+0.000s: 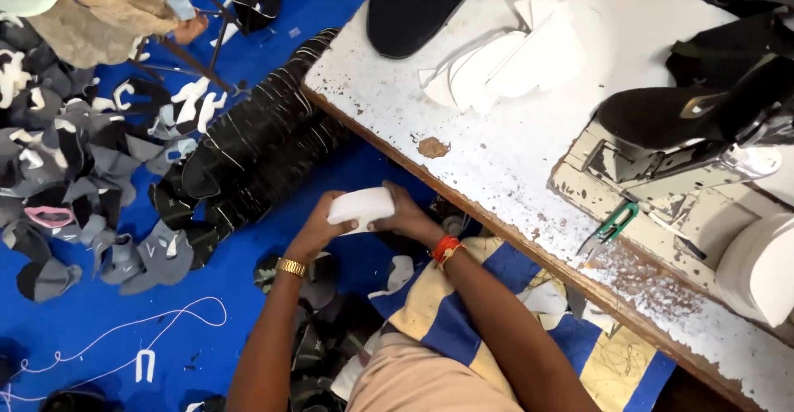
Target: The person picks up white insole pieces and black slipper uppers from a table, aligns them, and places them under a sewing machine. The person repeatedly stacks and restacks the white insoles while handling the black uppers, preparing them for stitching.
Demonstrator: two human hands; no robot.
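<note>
Piece: you hold the white curved foam-like panel [361,208] centre frame, off the tabletop's [504,160] near edge.
Left hand [316,232]: grip clamped on its left end.
Right hand [403,213]: grip clamped on its right end, so both ends are steadied.
Stock: stack of white cut panels [504,60] upper centre, within reach.
Snips: green-handled thread clippers [608,230] right, beside the sewing machine [695,143].

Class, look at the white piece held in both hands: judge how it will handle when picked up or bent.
The white piece looks thin and curves between the left hand and right hand, so it is probably flexible, not rigid. Fingertips alone carry it, suggesting it is light. Similar white pieces lie flat on the table, so it is unlikely to roll.
</note>
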